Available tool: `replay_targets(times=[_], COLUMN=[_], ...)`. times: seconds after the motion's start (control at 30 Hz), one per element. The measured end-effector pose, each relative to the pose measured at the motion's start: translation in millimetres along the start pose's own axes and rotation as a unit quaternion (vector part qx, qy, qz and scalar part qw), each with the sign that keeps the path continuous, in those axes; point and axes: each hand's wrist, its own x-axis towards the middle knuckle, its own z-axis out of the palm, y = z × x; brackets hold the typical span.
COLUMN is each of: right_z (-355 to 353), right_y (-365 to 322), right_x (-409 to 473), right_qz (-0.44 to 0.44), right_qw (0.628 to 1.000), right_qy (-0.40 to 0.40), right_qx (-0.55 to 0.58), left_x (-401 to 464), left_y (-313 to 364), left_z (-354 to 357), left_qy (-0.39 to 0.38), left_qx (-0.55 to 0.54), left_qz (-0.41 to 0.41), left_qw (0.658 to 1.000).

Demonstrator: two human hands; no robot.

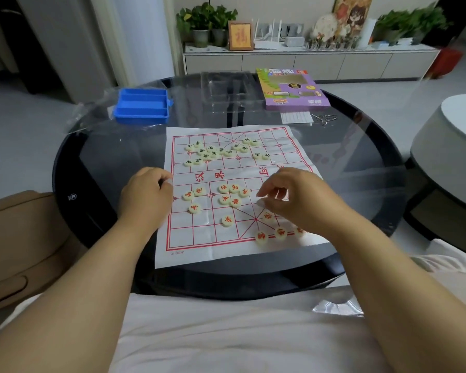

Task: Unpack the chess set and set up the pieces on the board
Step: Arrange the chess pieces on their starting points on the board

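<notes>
A white paper chess board (226, 243) with red lines lies on the round glass table (361, 157). Green-lettered pieces (218, 152) sit in a loose cluster on its far half. Red-lettered pieces (226, 195) are scattered over the near half, and three red pieces (280, 233) line the near right edge. My left hand (145, 195) rests at the board's left edge with its fingers curled in; what they enclose is hidden. My right hand (301, 197) hovers over the right side of the near half, fingers loosely bent and pointing down, nothing visibly held.
At the back of the table stand a blue compartment tray (141, 106), a clear plastic insert (232, 92) and a purple game box (293, 88). Metal rings (324, 119) and a white slip (296, 117) lie beside the box. A crumpled plastic bag (92, 114) lies left of the tray.
</notes>
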Motion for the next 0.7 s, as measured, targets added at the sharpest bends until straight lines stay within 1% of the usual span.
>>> replay_targets(times=[0.27, 0.37, 0.57, 0.7], right_z=[17, 22, 32, 34], right_y=[-12, -18, -26, -26], right_x=[45, 63, 80, 84], right_qz=[-0.029, -0.036, -0.041, -0.041], right_qw=[0.998, 0.996, 0.989, 0.989], right_qy=[0.013, -0.006, -0.077, -0.084], right_qx=[-0.048, -0.075, -0.12, -0.118], left_x=[1, 1, 1, 1], left_y=[-1, 0, -2, -1], left_z=[0, -1, -1, -1], left_qy=[0.0, -0.001, -0.003, -0.004], left_qx=[-0.012, -0.015, -0.019, -0.023], left_qz=[-0.007, -0.006, -0.003, -0.003], left_qw=[1.0, 1.0, 1.0, 1.0])
